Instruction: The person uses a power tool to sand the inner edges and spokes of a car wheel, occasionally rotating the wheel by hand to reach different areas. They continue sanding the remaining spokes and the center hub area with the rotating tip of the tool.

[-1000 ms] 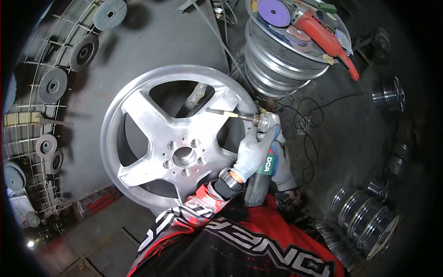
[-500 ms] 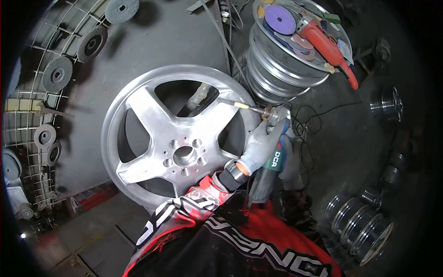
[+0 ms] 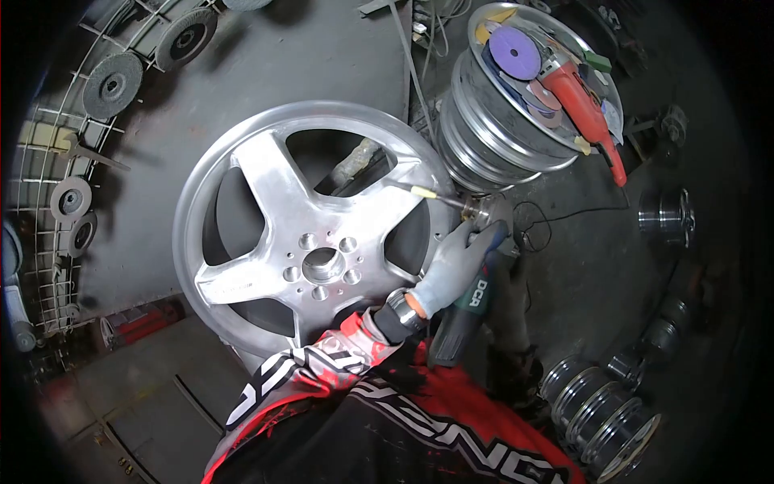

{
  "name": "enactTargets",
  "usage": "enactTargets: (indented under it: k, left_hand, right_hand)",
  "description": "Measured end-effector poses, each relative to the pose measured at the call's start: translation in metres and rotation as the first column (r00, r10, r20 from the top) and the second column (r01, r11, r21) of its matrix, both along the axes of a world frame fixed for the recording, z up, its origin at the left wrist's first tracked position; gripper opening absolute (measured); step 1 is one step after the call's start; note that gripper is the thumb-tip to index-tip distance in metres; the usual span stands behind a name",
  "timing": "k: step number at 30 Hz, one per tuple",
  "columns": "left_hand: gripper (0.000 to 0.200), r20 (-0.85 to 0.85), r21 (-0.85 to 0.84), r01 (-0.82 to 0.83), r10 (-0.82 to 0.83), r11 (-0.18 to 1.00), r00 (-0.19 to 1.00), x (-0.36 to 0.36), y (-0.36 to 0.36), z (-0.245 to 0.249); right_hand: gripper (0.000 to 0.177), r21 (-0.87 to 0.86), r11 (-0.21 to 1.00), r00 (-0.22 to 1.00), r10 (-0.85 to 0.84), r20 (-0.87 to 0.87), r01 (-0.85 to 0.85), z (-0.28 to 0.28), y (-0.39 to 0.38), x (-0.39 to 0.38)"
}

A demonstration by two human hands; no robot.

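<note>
Has the wheel (image 3: pixel 318 216) left of centre, face up. Has shifted the bit (image 3: pixel 415 191) outward over the upper-right spoke (image 3: pixel 367 211), nearer the rim (image 3: pixel 187 218) than a second ago, so seems to centre work there; cannot tell contact. Reaches the left hand (image 3: pixel 451 266) up and rightward, clamped over the tool's (image 3: pixel 465 313) front. Holds the right hand (image 3: pixel 507 292) beyond, too dark to tell its grip.

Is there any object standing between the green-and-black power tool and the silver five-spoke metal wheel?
Nothing visible does: the tool extends its thin, yellow-banded rod over one spoke of the wheel; whether they touch is unclear.
</note>
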State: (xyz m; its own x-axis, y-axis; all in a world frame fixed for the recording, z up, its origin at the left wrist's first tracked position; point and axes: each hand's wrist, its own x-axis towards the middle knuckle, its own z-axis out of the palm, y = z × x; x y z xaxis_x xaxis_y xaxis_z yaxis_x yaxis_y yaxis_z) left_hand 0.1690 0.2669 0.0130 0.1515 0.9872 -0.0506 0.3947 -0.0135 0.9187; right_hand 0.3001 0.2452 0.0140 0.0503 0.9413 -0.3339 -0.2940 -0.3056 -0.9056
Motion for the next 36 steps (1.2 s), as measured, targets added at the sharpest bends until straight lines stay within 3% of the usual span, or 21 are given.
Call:
enactTargets:
  k: [1,2,4,8,10,11,13,14,16,17,19,22,23,25,26,28,32,34,36]
  left_hand:
    - [0.028,0.125,-0.117,-0.072,0.086,0.991,0.988,-0.001,-0.005,0.003]
    - [0.028,0.124,-0.117,-0.075,0.089,0.99,0.988,-0.001,-0.008,-0.003]
    - [0.039,0.409,-0.324,-0.179,0.308,0.929,0.859,0.0,-0.011,-0.015]
    - [0.043,0.449,-0.26,-0.181,0.285,0.949,0.847,0.002,-0.006,-0.007]
    - [0.044,0.368,-0.099,-0.185,0.208,0.978,0.906,0.008,0.004,-0.005]
    - [0.044,0.374,-0.097,-0.188,0.211,0.977,0.903,0.011,0.009,-0.004]
    - [0.047,0.533,-0.348,-0.021,0.216,0.937,0.818,0.011,0.027,0.019]
    - [0.047,0.537,-0.347,-0.023,0.218,0.938,0.815,0.015,0.034,0.013]
    - [0.044,0.653,-0.412,0.073,0.239,0.908,0.719,0.023,0.045,0.003]
    - [0.044,0.655,-0.412,0.071,0.241,0.909,0.716,0.024,0.044,-0.002]
    - [0.045,0.736,-0.45,0.15,0.271,0.88,0.62,0.021,0.043,0.006]
    - [0.045,0.79,-0.403,0.124,0.277,0.907,0.547,0.011,0.031,0.016]
    - [0.045,0.789,-0.405,0.122,0.279,0.906,0.547,0.009,0.024,0.015]
    - [0.039,0.732,-0.062,-0.051,0.08,0.997,0.677,0.004,0.008,0.014]
    - [0.039,0.731,-0.064,-0.053,0.083,0.997,0.677,0.0,0.002,0.006]
    - [0.036,0.437,0.009,-0.061,0.051,0.998,0.898,-0.009,-0.007,-0.016]
    - [0.038,0.475,-0.076,-0.072,0.099,0.995,0.875,-0.011,-0.015,-0.016]
    - [0.041,0.756,-0.334,-0.019,0.28,0.942,0.591,-0.006,-0.007,-0.003]
    - [0.043,0.791,-0.341,0.032,0.269,0.94,0.549,0.0,0.01,0.014]
  right_hand:
    - [0.067,0.025,1.0,1.0,0.015,-0.003,-0.014,0.003,-0.001,-0.003]
    - [0.067,0.024,1.0,1.0,0.017,-0.005,-0.017,0.003,0.0,-0.003]
    - [0.071,0.137,0.977,0.976,0.143,0.163,-0.166,0.004,0.001,-0.002]
    - [0.072,0.065,0.986,0.972,0.137,0.192,-0.152,0.03,0.006,-0.008]
    - [0.068,0.022,0.997,0.996,0.069,0.062,-0.071,0.033,0.01,-0.006]
    - [0.068,0.024,0.997,0.995,0.072,0.068,-0.074,0.035,0.013,-0.003]
    - [0.062,-0.037,0.999,0.997,0.029,0.074,-0.026,0.04,0.02,0.001]
    - [0.062,-0.035,0.999,0.996,0.033,0.078,-0.03,0.042,0.021,0.001]
    - [0.06,0.141,0.988,0.97,0.026,0.243,-0.062,0.045,0.024,0.0]
    - [0.06,0.141,0.988,0.969,0.029,0.246,-0.065,0.045,0.025,0.0]
    - [0.062,0.017,1.0,0.998,-0.005,0.058,0.004,0.046,0.027,-0.001]
    - [0.067,0.061,0.998,0.983,-0.001,0.184,-0.01,0.052,0.023,-0.009]
    - [0.067,0.059,0.998,0.983,0.001,0.184,-0.012,0.051,0.021,-0.01]
    - [0.074,0.182,0.977,0.961,0.058,0.271,-0.11,0.049,0.018,-0.011]
    - [0.074,0.18,0.977,0.961,0.06,0.271,-0.112,0.05,0.016,-0.011]
    - [0.077,0.219,0.945,0.918,0.152,0.366,-0.244,0.054,0.014,-0.014]
    - [0.075,0.147,0.966,0.932,0.157,0.325,-0.214,0.06,0.009,-0.021]
    - [0.075,0.246,0.933,0.898,0.145,0.417,-0.264,0.057,0.014,-0.016]
    - [0.076,0.196,0.955,0.904,0.124,0.41,-0.221,0.063,0.021,-0.014]
